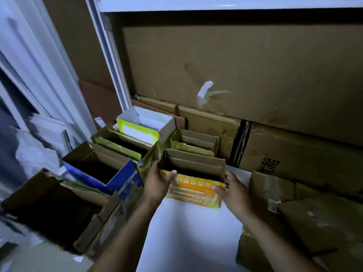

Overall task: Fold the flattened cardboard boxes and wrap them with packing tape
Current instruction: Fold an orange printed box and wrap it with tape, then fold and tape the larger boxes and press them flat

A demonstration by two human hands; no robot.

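Gripping open-topped orange box [193, 191] at both ends: left hand [157, 183] curled round left end, right hand [232, 190] round right end, thumbs on near face. Upright mid-scene at far end of white surface [186, 236], blue box [119, 178] just left, flattened cardboard [324, 222] piled right.

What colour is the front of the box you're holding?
Orange-yellow with pale printing, on the held box; the head view shows it best.

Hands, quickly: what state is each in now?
The left hand grips the orange box at its left end.
The right hand grips its right end.
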